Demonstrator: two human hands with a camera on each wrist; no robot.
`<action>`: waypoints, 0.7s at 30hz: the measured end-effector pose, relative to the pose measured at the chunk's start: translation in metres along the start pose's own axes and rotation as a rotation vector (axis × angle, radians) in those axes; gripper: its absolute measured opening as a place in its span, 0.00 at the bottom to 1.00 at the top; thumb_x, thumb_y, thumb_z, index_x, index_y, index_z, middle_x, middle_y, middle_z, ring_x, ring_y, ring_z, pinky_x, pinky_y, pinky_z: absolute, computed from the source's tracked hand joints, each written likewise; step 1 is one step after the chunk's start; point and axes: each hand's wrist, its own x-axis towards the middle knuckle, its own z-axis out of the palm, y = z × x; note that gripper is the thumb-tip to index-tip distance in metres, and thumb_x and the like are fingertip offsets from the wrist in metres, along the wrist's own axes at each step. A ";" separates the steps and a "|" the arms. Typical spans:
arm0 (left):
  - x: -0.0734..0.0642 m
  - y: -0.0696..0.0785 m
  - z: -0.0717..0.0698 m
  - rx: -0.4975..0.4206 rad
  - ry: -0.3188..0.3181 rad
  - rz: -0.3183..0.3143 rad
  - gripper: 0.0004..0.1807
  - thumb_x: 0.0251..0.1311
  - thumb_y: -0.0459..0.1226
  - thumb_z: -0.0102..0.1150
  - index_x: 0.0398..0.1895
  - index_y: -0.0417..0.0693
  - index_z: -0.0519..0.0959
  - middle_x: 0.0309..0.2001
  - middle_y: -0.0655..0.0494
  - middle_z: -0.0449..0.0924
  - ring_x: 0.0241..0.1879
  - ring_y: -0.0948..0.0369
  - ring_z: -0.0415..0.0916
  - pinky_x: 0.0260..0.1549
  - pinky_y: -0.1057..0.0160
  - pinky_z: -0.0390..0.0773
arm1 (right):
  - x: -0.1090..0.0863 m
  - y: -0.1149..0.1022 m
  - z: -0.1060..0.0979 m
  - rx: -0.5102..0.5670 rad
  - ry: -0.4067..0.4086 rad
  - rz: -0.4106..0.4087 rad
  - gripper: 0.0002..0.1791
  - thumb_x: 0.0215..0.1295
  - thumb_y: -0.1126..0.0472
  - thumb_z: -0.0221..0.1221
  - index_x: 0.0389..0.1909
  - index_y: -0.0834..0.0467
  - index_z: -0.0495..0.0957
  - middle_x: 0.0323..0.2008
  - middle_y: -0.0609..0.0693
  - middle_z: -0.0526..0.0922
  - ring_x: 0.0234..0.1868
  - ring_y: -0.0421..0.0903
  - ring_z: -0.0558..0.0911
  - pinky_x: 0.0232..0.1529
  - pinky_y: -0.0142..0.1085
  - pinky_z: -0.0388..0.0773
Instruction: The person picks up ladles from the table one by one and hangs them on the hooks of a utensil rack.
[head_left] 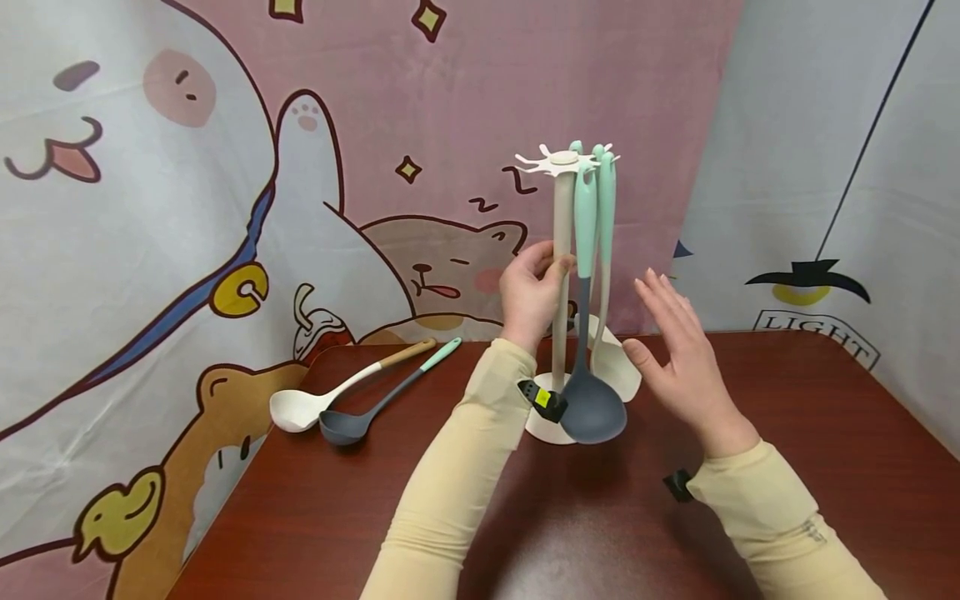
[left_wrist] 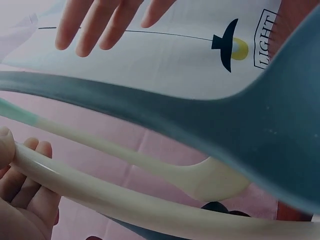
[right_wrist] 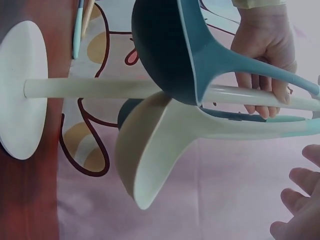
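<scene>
The left hand (head_left: 534, 292) curls round the utensil stand (head_left: 559, 337), between both hands; the right hand (head_left: 686, 371), straight-fingered, holds nothing; the stand should handle stiff, smooth, top-heavy, best held mid-pole; the dark utensil (right_wrist: 127, 109) behind, mostly hidden, may be a ladle.

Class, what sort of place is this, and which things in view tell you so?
Probably a staged tabletop set-up indoors rather than a working kitchen: a cartoon-printed cloth hangs as a backdrop behind the reddish-brown table, where a utensil stand holds hanging kitchen tools.
</scene>
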 end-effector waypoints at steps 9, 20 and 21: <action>-0.004 0.001 0.006 -0.016 0.053 0.034 0.09 0.63 0.33 0.66 0.43 0.38 0.85 0.35 0.51 0.88 0.34 0.66 0.83 0.32 0.69 0.77 | 0.013 0.003 -0.011 0.013 0.008 0.022 0.42 0.70 0.35 0.51 0.74 0.59 0.61 0.74 0.58 0.60 0.75 0.57 0.54 0.73 0.53 0.43; -0.014 0.004 0.015 0.034 0.148 0.075 0.07 0.62 0.34 0.67 0.41 0.41 0.85 0.33 0.53 0.87 0.27 0.70 0.75 0.27 0.71 0.74 | 0.048 -0.002 -0.028 0.046 0.046 0.023 0.46 0.67 0.30 0.51 0.75 0.58 0.59 0.75 0.56 0.58 0.76 0.53 0.52 0.73 0.50 0.44; -0.015 0.004 0.016 0.042 0.158 0.077 0.07 0.62 0.35 0.67 0.41 0.42 0.85 0.33 0.54 0.87 0.27 0.70 0.76 0.27 0.71 0.75 | 0.051 -0.003 -0.029 0.053 0.045 0.037 0.46 0.67 0.30 0.51 0.76 0.57 0.59 0.75 0.54 0.58 0.76 0.51 0.52 0.73 0.50 0.44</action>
